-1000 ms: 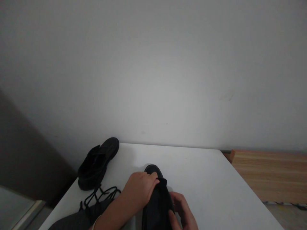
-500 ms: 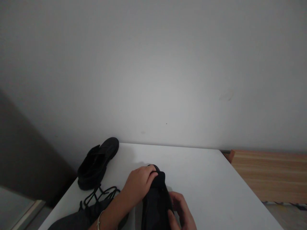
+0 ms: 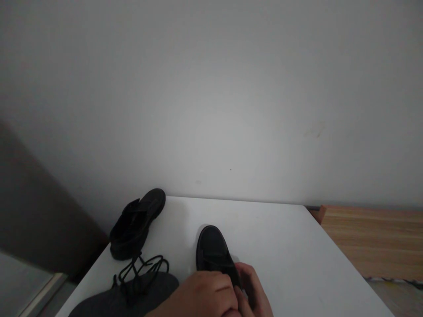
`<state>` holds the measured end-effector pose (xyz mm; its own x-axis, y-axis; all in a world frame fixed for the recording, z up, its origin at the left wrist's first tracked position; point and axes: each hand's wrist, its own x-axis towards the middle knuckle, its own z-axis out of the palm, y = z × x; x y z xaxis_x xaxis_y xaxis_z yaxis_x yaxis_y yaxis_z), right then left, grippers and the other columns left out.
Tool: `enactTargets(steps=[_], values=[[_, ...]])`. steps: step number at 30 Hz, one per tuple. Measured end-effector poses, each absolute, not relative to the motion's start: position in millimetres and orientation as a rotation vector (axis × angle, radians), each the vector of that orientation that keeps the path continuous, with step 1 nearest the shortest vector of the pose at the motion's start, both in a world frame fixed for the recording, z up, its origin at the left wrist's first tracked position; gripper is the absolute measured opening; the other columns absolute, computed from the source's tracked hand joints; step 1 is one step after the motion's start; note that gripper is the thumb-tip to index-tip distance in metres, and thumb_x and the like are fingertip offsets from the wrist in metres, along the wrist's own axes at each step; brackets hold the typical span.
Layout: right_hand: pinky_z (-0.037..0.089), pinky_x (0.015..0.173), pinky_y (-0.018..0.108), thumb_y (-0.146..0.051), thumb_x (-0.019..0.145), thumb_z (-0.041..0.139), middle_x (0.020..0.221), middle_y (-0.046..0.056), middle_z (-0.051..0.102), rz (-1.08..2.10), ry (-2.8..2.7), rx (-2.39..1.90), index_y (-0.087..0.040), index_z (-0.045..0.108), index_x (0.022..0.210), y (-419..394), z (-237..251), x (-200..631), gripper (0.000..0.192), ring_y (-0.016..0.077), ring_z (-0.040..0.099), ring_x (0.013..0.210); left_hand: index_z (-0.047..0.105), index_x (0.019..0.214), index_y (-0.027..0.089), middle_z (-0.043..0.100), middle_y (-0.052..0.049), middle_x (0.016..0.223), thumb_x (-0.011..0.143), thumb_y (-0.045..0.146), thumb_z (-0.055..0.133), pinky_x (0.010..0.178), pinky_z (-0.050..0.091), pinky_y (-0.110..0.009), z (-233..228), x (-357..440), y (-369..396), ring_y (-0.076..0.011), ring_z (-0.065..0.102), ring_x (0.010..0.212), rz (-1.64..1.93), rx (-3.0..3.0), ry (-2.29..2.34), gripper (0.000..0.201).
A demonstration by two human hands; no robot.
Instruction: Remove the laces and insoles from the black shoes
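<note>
A black shoe (image 3: 211, 248) lies on the white table (image 3: 284, 255), toe pointing away from me. My left hand (image 3: 205, 295) rests over the shoe's near part, fingers curled on it. My right hand (image 3: 253, 290) touches the same shoe from the right side, fingers bent against it. A second black shoe (image 3: 137, 222) lies near the table's far left corner. A loose black lace (image 3: 140, 270) lies tangled between that shoe and my left forearm, partly on a dark grey insole-like piece (image 3: 132, 297).
A plain grey wall rises right behind the table. A wooden surface (image 3: 370, 237) adjoins the table on the right. A dark panel (image 3: 29, 220) stands at the left, past the table's edge.
My left hand has drawn back from the shoe's toe toward me, uncovering the toe. The right hand stays at the shoe's right side. The far shoe and lace have not moved.
</note>
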<state>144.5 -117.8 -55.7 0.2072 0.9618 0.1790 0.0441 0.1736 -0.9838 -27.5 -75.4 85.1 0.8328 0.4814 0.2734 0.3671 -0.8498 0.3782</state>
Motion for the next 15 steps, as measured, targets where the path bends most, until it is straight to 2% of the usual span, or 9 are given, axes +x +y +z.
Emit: enactTargets(steps=[2,5,12,15], values=[[0.056,0.084,0.031,-0.051,0.093,0.057,0.104,0.007,0.071,0.92,-1.128,-1.189,-0.026,0.064,0.116,-118,-58,145,0.035,0.0252,0.068,0.093,0.066,0.082,0.019,0.074,0.002,0.084,0.091,0.019,0.073,0.062,0.048,-0.021,75,-23,-72,-0.0122,0.069,0.072,0.31,2.827,0.573,0.011],[0.056,0.085,0.031,-0.053,0.093,0.056,0.106,0.007,0.071,0.925,-1.117,-1.185,-0.026,0.065,0.116,-117,-59,147,0.037,0.0255,0.068,0.095,0.068,0.085,0.018,0.075,0.0,0.084,0.089,0.02,0.073,0.056,0.049,-0.025,58,-20,-66,-0.0162,0.071,0.068,0.187,2.959,0.635,0.007],[0.055,0.085,0.03,-0.055,0.092,0.059,0.105,0.006,0.072,0.903,-1.088,-1.146,-0.027,0.067,0.115,-116,-58,149,0.037,0.0244,0.067,0.095,0.07,0.078,0.018,0.075,-0.001,0.073,0.086,0.019,0.074,0.045,0.045,-0.027,42,-27,-61,-0.0188,0.069,0.054,0.091,3.05,0.74,0.009],[0.055,0.087,0.031,-0.057,0.092,0.058,0.107,0.007,0.072,0.901,-1.087,-1.136,-0.027,0.068,0.115,-115,-59,148,0.039,0.0252,0.067,0.097,0.071,0.088,0.018,0.076,-0.001,0.08,0.088,0.022,0.071,0.046,0.046,-0.028,36,-25,-62,-0.0185,0.068,0.057,0.139,3.088,0.655,0.004]])
